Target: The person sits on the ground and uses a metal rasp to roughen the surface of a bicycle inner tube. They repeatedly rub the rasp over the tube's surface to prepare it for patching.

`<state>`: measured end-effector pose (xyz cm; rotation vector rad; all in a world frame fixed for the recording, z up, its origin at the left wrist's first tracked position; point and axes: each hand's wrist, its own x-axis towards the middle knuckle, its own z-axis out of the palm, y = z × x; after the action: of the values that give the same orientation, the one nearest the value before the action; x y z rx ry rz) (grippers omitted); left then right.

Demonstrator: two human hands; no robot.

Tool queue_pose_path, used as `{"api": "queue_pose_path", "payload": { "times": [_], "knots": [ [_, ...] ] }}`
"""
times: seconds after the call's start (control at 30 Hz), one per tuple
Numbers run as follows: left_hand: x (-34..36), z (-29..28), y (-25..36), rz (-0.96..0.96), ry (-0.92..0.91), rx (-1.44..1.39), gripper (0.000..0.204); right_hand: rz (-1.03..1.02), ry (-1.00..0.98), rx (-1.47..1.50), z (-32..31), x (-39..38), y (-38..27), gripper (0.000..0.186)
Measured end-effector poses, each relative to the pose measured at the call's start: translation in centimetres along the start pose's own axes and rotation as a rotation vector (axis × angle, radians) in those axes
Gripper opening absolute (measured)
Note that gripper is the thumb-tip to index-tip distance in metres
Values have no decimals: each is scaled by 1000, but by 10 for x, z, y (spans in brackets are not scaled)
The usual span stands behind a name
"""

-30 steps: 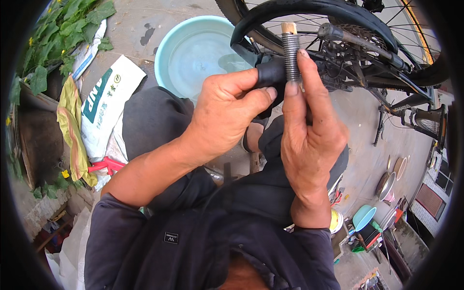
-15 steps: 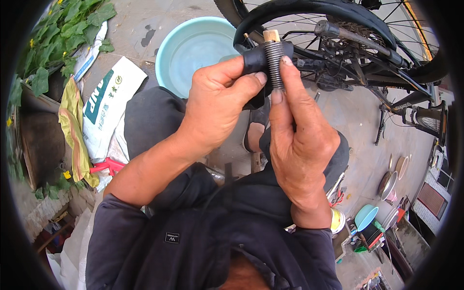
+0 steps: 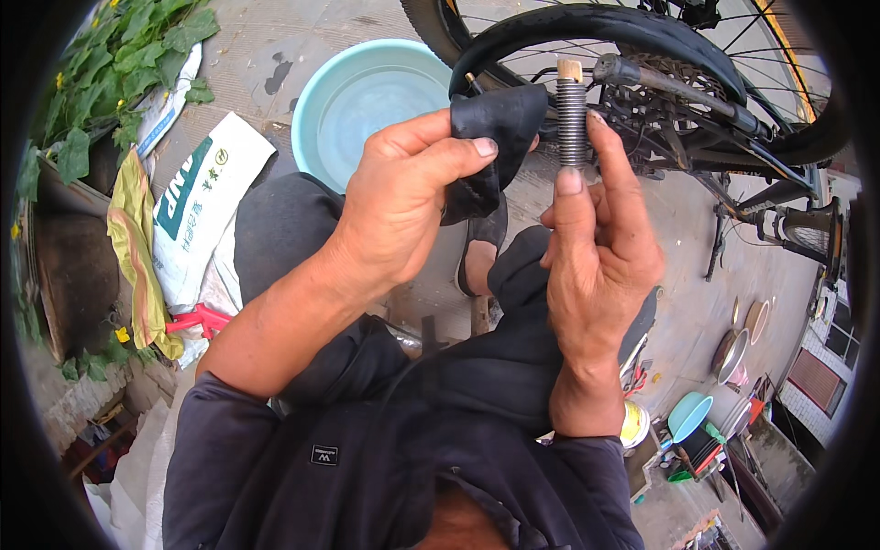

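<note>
My left hand (image 3: 394,197) grips a folded piece of black inner tube (image 3: 500,128), thumb pressed on its face. A small brass-coloured valve stem (image 3: 472,81) shows above the rubber, in front of the bicycle. In my right hand (image 3: 600,257), a ridged cylindrical metal tool (image 3: 571,124) stands upright between thumb and index finger, with a pale wood-like piece (image 3: 569,70) at its top. The tool is now apart from the rubber, just to its right.
A bicycle (image 3: 715,119) lies on the ground ahead, wheel upward. Behind my left hand is a light-blue basin (image 3: 335,92) of water. Plants (image 3: 110,64) and sacks (image 3: 197,183) are at left; bowls (image 3: 692,412) and tools lie at right. My knees are below.
My right hand has moved right, taking the metal tool off the rubber it overlapped half a second ago. More of the black rubber's folded face now shows in my left hand.
</note>
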<state>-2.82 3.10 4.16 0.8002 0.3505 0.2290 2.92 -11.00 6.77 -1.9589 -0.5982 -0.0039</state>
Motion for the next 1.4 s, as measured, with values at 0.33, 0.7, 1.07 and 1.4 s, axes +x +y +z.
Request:
{"api": "queue_pose_path", "payload": {
  "times": [0.33,0.7,1.07,1.4],
  "knots": [
    [-10,0,-10,-32,-26,130,28,-222,21,-212,14,0,2,42],
    [-6,3,-8,44,31,27,22,-208,-14,-217,13,4,-2,39],
    [1,0,-1,60,12,-17,24,-166,3,-160,14,-4,1,41],
    [-2,0,-4,4,-13,-17,26,-83,11,-55,7,-3,6,41]
  ]
}}
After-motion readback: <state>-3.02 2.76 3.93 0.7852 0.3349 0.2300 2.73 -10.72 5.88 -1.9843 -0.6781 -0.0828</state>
